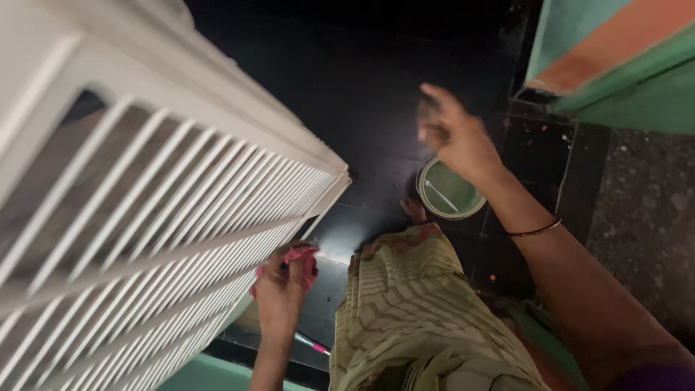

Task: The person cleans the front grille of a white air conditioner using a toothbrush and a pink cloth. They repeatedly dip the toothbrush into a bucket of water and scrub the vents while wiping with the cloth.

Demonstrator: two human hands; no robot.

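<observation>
pressing crumpled pink cloth (302, 262) against white slatted grille (145, 239), left hand (281, 284) clenched round it; right hand (452, 134) raised, fingers loosely spread.

Cloth against the white grille

Left hand (279, 286) closed around a pink cloth (304, 262), pressed to the lower edge of a white slatted cooler (145, 217). Right hand (449, 134) raised in the air, blurred, holding nothing, above a green bucket (449, 192) on the dark floor (362, 94). Thin bangle (536, 230) on the right wrist.
</observation>
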